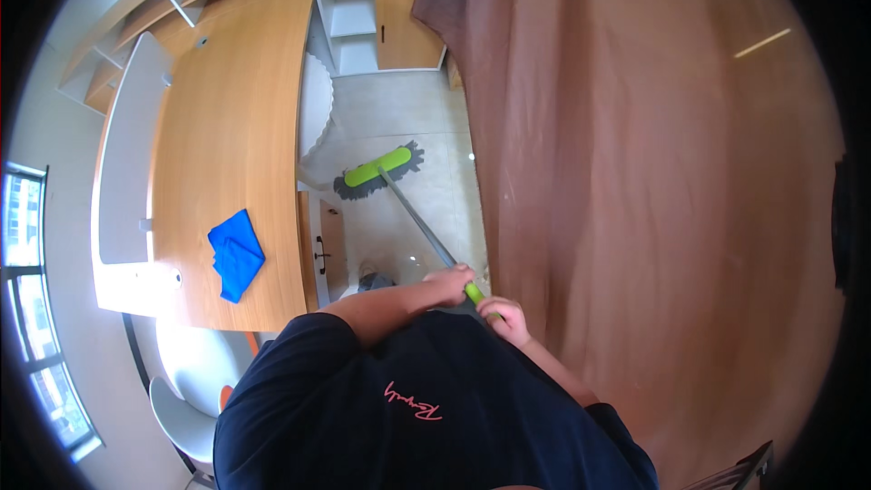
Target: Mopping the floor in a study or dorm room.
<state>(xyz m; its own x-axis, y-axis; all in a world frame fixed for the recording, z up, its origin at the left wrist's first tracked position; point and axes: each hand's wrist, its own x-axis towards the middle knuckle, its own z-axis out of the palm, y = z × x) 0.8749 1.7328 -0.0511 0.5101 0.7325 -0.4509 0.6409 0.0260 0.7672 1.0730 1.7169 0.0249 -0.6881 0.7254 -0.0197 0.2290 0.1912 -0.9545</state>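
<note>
Both of my hands grip the pole of a mop. My left hand (450, 284) is closed around the grey pole (418, 221) just above the green grip (474, 292). Close behind it, nearer my body, my right hand (507, 318) wraps the upper end of the handle. The pole slants away to a lime-green mop head (378, 167) with a dark grey shaggy fringe. That head lies on the pale tiled floor (408, 105), between the wooden desk and the brown cloth.
A wooden desk (224, 136) at left bears a folded blue cloth (237, 255). A large brown cloth (633, 204) drapes the right side. Ahead stands a shelf cabinet (354, 34); a drawer cabinet (332, 245) sits under the desk. White chairs (180, 422) stand at lower left.
</note>
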